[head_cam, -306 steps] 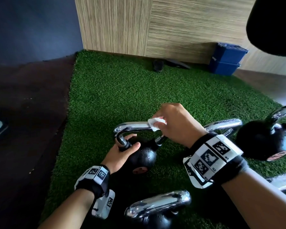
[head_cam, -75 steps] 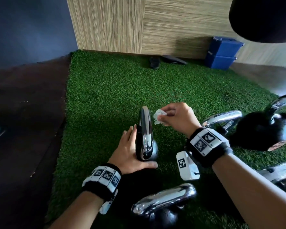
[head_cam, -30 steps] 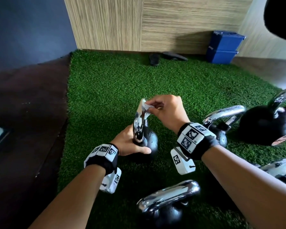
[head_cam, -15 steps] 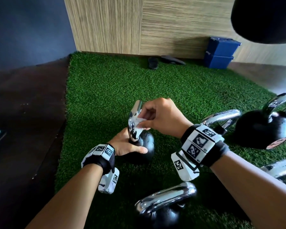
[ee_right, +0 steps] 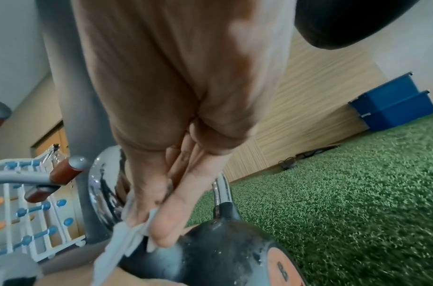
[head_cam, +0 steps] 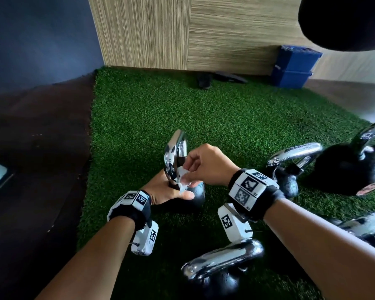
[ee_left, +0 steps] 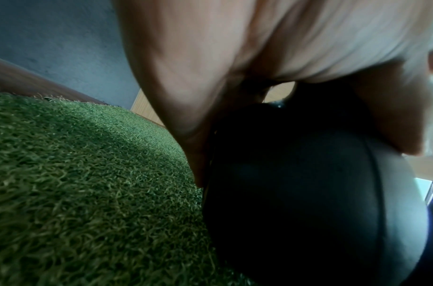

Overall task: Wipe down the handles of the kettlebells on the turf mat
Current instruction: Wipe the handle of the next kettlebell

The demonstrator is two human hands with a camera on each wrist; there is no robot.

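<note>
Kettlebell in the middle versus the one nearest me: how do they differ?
Your left hand holds the middle kettlebell, your right hand pinches a wipe against its handle; the nearest kettlebell is untouched. The middle handle shows edge-on, the nearest broadside. Both: chrome handles, black balls.

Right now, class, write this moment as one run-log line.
left hand: holds kettlebell on turf mat | right hand: pinches wipe against lower handle | step: wiping handle

Kettlebell (head_cam: 196, 192) under left hand (head_cam: 165, 191): black ball, mirror-chrome handle (head_cam: 174, 151).
Wipe (head_cam: 181, 182) in right hand (head_cam: 206, 167): white.
Turf mat (head_cam: 160, 109) beneath both hands: green.
Wristbands (head_cam: 254, 191): black, with black-and-white pixel-pattern squares.
Boxes (head_cam: 294, 66) beyond right hand: blue.
Wall panel (head_cam: 182, 29) beyond: tan, finely striped.
</note>
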